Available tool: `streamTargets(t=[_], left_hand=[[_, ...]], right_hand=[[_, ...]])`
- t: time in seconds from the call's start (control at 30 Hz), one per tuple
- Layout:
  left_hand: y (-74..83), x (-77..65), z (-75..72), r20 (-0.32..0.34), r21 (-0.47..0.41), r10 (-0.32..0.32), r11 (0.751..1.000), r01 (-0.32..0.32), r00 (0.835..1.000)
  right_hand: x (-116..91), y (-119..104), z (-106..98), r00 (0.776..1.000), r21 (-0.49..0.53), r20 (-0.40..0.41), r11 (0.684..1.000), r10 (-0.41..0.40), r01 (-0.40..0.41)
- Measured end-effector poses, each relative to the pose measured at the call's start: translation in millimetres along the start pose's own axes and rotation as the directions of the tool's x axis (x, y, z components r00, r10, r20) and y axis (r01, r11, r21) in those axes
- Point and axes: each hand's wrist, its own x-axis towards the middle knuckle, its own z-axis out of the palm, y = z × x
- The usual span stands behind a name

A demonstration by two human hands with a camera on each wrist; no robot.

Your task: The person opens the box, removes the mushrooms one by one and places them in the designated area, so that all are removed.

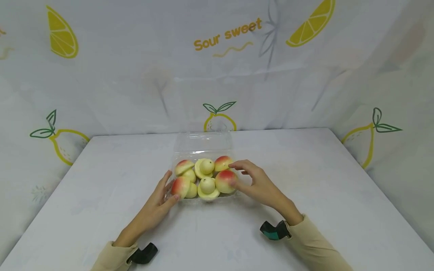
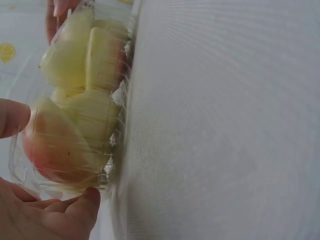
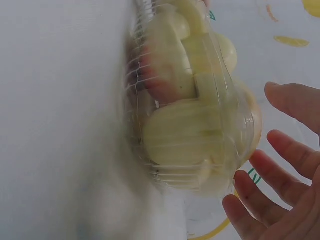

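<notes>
A clear plastic clamshell box [image 1: 190, 156] stands on the table with its lid raised at the back. Several peach-like halves [image 1: 226, 181], pale yellow with red blush, fill it together with small yellow balls [image 1: 207, 185]. My left hand [image 1: 157, 205] holds the box's left end, thumb at the front corner; in the left wrist view its fingertips [image 2: 90, 197] touch the lower wall. At the right end is my right hand [image 1: 259, 184], fingers spread beside the peach pieces. In the right wrist view its thumb [image 3: 295, 100] stands apart from the box, and nothing is pinched.
A white table [image 1: 291, 162] surrounds the box. Behind it hangs a white cloth [image 1: 135, 75] printed with lemons. Dark wrist devices [image 1: 276, 230] sit by both sleeves, close above the tabletop.
</notes>
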Motion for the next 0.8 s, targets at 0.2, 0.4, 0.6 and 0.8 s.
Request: streamTargets(t=[0.2,0.4,0.6,0.8], left_hand=[[-0.1,-0.5,0.1,-0.002,0.002,-0.005,1.000,0.005,1.000],[-1.3,-0.3,-0.2,0.003,-0.006,-0.013,1.000,0.013,1.000],[-1.1,-0.4,-0.6,0.002,-0.001,-0.012,1.000,0.012,1.000],[-0.8,-0.6,-0.8,0.002,0.003,-0.012,1.000,0.012,1.000]], right_hand=[[-0.9,-1.4,6.9,0.997,-0.071,0.030,0.995,-0.068,0.070],[-2.9,-2.5,11.3,0.996,-0.144,0.050,0.987,-0.071,0.078],[-3.5,-3.5,12.6,0.997,-0.147,0.055,0.987,-0.052,0.059],[-4.4,-2.7,13.9,0.998,-0.158,0.043,0.986,-0.049,0.056]])
